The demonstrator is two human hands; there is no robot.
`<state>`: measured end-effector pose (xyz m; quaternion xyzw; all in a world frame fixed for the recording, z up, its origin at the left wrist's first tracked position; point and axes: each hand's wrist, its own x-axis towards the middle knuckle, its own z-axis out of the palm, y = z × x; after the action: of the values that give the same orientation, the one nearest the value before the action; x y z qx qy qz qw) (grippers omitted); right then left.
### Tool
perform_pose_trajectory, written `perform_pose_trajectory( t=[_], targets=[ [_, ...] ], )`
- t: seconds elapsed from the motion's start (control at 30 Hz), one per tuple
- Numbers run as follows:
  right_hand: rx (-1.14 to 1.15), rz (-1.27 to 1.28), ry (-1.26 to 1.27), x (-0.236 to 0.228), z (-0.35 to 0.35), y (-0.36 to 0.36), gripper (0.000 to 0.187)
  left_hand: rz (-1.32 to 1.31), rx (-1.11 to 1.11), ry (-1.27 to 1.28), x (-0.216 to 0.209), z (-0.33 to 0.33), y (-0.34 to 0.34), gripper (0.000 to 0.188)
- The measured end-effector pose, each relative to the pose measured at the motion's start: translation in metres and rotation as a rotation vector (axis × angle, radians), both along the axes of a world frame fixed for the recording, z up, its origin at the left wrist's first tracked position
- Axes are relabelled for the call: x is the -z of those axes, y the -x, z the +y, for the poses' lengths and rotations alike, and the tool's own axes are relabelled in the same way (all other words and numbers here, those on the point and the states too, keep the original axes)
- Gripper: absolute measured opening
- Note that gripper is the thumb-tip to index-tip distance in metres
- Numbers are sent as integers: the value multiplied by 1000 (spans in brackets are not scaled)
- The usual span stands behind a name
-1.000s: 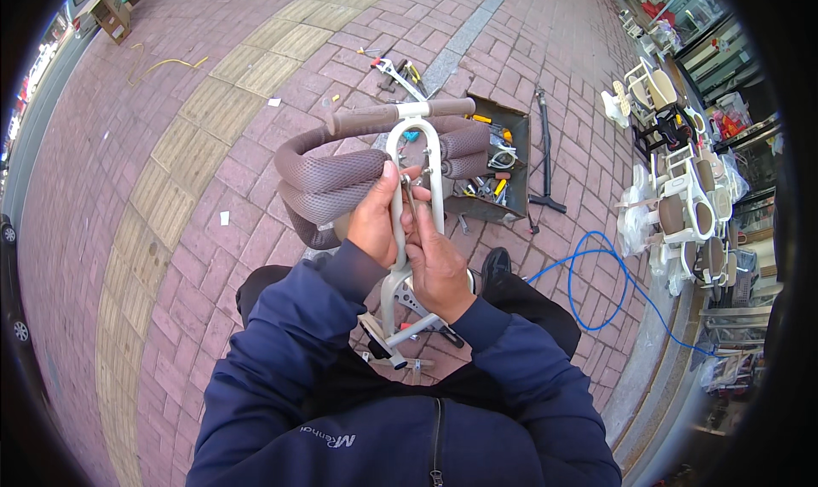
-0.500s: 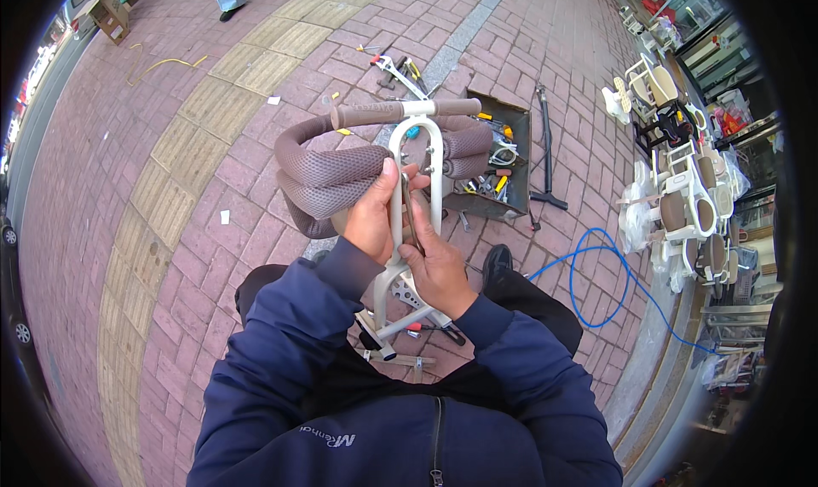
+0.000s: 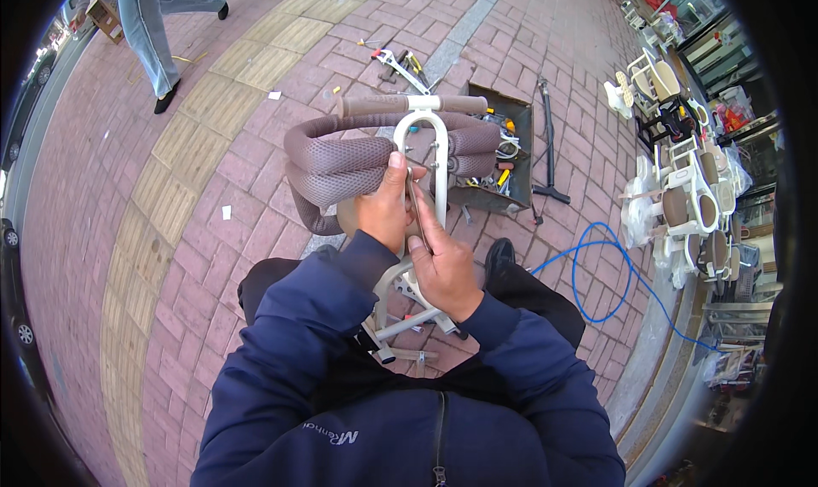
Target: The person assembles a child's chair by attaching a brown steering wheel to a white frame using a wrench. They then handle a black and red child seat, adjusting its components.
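On a brick pavement [image 3: 256,231], I sat with a white frame [image 3: 434,146] of a child's seat upright between my knees, its looped top rising ahead of me and its lower tubes [image 3: 409,321] running back toward my lap. My left hand [image 3: 385,210] was closed around the left leg of the loop, thumb up along the tube. My right hand [image 3: 443,265] sat just below and to the right of it, fingers pinched on a thin dark tool [image 3: 415,214] that pointed up into the loop; I could not tell what kind of tool it was. The two hands were close together, nearly touching.

A brown padded ring [image 3: 341,167] curved around the frame from the left, and a brown-gripped bar [image 3: 400,105] crossed above it. Just behind the frame stood a dark open toolbox [image 3: 520,129] on the bricks, holding a jumble of hand tools, some with yellow handles [image 3: 503,178]. More loose tools [image 3: 396,61] lay on the paving beyond it, and a black rod with a foot [image 3: 547,146] lay beside the box on its right.

A blue hose [image 3: 596,274] looped over the ground to my right. Further right, along the kerb, stood a row of white and brown seats [image 3: 682,206], some wrapped in clear plastic. A small white scrap [image 3: 226,213] lay on the bricks to my left. At upper left, a passer-by in jeans [image 3: 145,27] walked across the yellow tactile strip [image 3: 196,138].
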<state>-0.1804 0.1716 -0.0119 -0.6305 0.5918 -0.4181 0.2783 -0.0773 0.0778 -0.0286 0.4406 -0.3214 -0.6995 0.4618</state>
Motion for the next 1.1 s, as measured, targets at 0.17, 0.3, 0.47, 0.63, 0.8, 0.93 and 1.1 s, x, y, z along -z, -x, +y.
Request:
perform_pose_trajectory(
  t=[0.17, 0.3, 0.47, 0.63, 0.8, 0.93, 1.1],
  targets=[
    [16, 1, -103, -18, 8, 10, 60, -95, 1, 154, 7, 1, 3, 64],
    [41, -28, -21, -22, 10, 17, 54, -133, 21, 359, 10, 1, 6, 61],
    [34, -5, -70, -24, 11, 26, 51, -117, 18, 383, 10, 1, 8, 59],
    [44, 124, 90, -13, 3, 27, 40, -59, 10, 194, 5, -8, -2, 57],
    [152, -12, -103, -8, 4, 42, 20, 53, 6, 63, -8, -22, -16, 70],
    [163, -175, -139, 1, -10, 66, 24, 168, -25, 49, -15, -33, -24, 74],
    [-1, -349, -375, 14, -17, 77, 29, 338, 57, -27, -17, -42, -35, 75]
  ],
)
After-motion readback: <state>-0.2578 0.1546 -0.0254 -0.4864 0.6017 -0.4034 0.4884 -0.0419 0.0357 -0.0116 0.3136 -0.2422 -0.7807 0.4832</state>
